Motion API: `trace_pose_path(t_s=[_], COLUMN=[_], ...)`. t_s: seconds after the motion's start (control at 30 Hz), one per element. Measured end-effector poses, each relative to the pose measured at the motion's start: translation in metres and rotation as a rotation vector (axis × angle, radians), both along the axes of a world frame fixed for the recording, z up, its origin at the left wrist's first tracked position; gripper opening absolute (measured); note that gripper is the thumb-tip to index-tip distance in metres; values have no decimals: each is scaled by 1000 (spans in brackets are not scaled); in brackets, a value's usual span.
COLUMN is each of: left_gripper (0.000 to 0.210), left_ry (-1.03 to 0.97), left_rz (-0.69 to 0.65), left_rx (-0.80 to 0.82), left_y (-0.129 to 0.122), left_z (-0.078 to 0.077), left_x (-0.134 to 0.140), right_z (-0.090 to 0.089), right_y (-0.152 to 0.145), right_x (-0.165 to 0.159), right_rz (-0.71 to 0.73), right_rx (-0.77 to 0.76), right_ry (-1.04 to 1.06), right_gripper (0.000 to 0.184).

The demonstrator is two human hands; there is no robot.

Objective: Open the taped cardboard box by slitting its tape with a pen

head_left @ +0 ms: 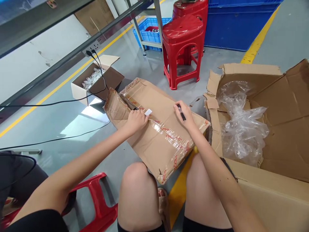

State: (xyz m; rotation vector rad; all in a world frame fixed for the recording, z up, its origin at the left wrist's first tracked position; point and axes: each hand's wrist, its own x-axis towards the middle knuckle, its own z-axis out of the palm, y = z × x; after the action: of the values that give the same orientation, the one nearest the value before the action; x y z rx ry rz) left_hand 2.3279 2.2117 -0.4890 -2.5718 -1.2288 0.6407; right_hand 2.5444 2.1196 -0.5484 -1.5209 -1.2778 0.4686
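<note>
Grey workshop floor with painted yellow lines; seated viewpoint, bare knees at the lower edge.

Flattened cardboard box, taped with clear printed tape, resting tilted across the knees, far end toward the floor. Small white label on its upper face, just beside the left fingertips.

Left hand: fingers curled together, pressed on the cardboard near a slit at the far flap; whether gripping an edge cannot be told.

Right hand: closed around a black marker, tip toward the cardboard, hand resting on the box near its right edge.

Right of the lap: large open carton, flaps raised, crumpled clear plastic bag inside.

Beyond the box: stacked red plastic stools; behind them blue crates.

Far left: small open box holding small white items, black cables running past it from a socket on a metal frame.

Lower left: another red stool, partly visible, beside dark clothing of a second person.
</note>
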Motion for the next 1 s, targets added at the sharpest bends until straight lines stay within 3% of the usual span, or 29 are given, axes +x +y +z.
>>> trace_pose_path(t_s=[0.13, 0.23, 0.37, 0.47, 0.53, 0.67, 0.77, 0.87, 1.0], left_gripper=[60, 54, 48, 37, 32, 38, 43, 38, 28], left_ry=[-36, 16, 88, 113, 182, 275, 249, 173, 88], left_rz=[-102, -217, -334, -456, -525, -479, -406, -428, -473], left_rx=[24, -75, -158, -171, -261, -480, -534, -496, -414], left_y=[-6, 1, 22, 35, 39, 29, 17, 5, -16], left_z=[2, 0, 7, 16, 18, 8, 3, 18, 62], left_x=[-20, -21, -9, 10, 25, 50, 56, 50, 19], right_z=[4, 3, 0, -3, -5, -8, -8, -10, -23], right_y=[-2, 0, 4, 6, 7, 9, 9, 10, 18], right_x=[0, 1, 1, 1, 1, 1, 0, 1, -1], right_rz=[-38, -36, -30, -34, -38, -38, -43, -43, -69], right_rx=[-2, -17, -15, -11, -4, -8, -16, -8, -20], right_ry=[66, 79, 64, 51, 42, 20, -1, 5, -26], right_gripper=[25, 25, 24, 23, 23, 24, 26, 28, 25])
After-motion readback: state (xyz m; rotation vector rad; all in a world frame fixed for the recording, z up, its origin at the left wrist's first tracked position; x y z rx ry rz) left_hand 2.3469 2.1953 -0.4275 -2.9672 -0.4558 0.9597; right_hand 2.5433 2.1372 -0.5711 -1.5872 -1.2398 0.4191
